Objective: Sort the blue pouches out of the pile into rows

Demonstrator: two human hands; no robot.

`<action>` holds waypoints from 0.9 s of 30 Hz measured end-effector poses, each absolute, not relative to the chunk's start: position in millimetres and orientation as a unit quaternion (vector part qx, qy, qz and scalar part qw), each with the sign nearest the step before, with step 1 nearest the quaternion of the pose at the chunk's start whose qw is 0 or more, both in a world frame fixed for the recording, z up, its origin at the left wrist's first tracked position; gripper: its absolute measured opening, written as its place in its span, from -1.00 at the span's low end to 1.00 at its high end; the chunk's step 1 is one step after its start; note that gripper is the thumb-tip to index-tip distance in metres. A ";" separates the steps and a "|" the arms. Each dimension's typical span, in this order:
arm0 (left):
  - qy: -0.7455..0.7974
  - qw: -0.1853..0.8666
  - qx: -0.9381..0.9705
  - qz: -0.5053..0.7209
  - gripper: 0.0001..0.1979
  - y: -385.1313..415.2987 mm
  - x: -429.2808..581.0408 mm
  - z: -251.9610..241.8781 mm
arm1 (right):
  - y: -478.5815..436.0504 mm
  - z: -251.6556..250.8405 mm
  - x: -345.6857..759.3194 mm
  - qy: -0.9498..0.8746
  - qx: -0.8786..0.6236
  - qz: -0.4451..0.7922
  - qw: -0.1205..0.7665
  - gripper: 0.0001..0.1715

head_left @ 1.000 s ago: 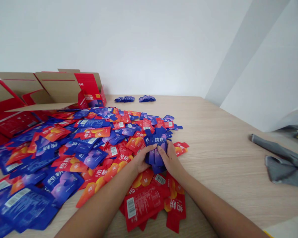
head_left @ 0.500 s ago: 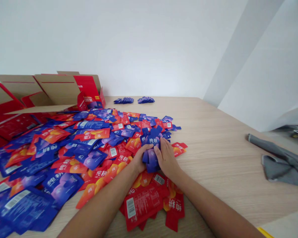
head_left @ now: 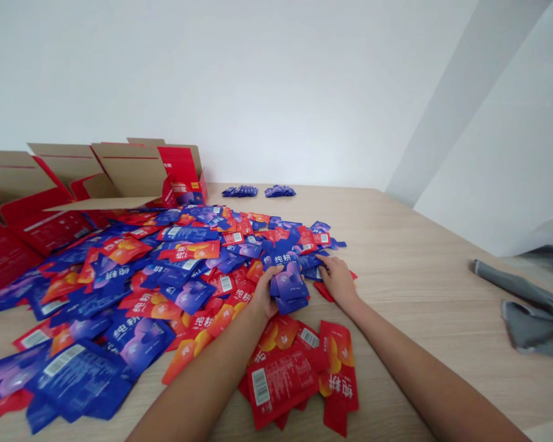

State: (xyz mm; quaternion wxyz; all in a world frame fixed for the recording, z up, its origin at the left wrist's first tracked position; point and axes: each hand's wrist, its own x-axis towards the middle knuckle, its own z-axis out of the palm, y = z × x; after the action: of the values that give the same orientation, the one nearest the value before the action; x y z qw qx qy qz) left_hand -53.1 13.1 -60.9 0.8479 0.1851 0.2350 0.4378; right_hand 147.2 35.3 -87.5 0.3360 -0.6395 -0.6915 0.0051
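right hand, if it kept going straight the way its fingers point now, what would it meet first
Most likely the loose blue packets just beyond the fingertips of the right hand; they may already touch, as depth is unclear from this single view.

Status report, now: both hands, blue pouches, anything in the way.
Left hand holding blue pouches. Right hand at right side of pile, beside another blue pouch, grip unclear. Loose red pouches lie close to both.
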 end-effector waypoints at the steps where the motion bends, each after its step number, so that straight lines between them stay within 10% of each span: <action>1: 0.240 0.847 0.189 0.435 -0.65 12.2 -52.6 -59.3 | 38.5 -86.2 148.0 -0.693 -0.630 0.018 0.352 -0.62; 14: 0.281 0.849 0.147 0.423 -0.68 13.4 -47.5 -55.0 | 18.2 -47.8 167.0 -0.538 -0.533 0.130 0.640 -0.81; 27: 0.300 0.835 0.215 0.408 -0.89 2.8 -35.3 -49.2 | -18.3 -29.8 92.5 -0.692 -0.491 0.100 0.520 -0.84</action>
State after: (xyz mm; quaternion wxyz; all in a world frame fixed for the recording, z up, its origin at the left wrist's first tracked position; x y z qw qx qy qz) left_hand -35.3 2.8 -49.2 0.8352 0.2147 0.3004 0.4076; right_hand 92.5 -18.3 -29.8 0.5200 -0.4909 -0.6918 0.1003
